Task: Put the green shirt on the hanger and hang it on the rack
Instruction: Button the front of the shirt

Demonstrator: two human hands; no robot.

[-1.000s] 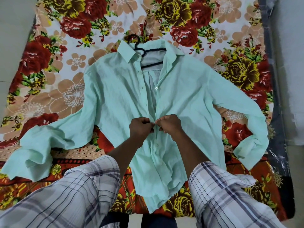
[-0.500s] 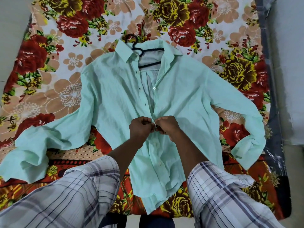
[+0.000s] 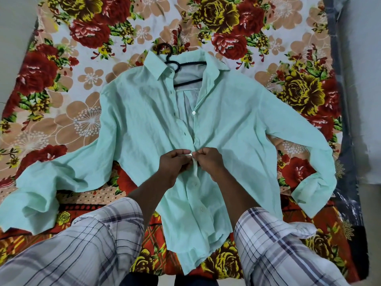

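A flowered bedsheet [image 3: 86, 83] is covering the bed, and the green shirt [image 3: 237, 129] is lying flat on it, front up, sleeves spreading sideways. A black hanger [image 3: 186, 64] is sitting inside the collar, its hook poking out above. The left hand [image 3: 175, 164] and right hand [image 3: 212, 162] are curling together mid-front, pinching the shirt's edges around a small white button [image 3: 190, 154].

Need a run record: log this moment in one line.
phase=buttoning; left hand, right hand pinch mint-green fabric shirt front; black hanger inside collar
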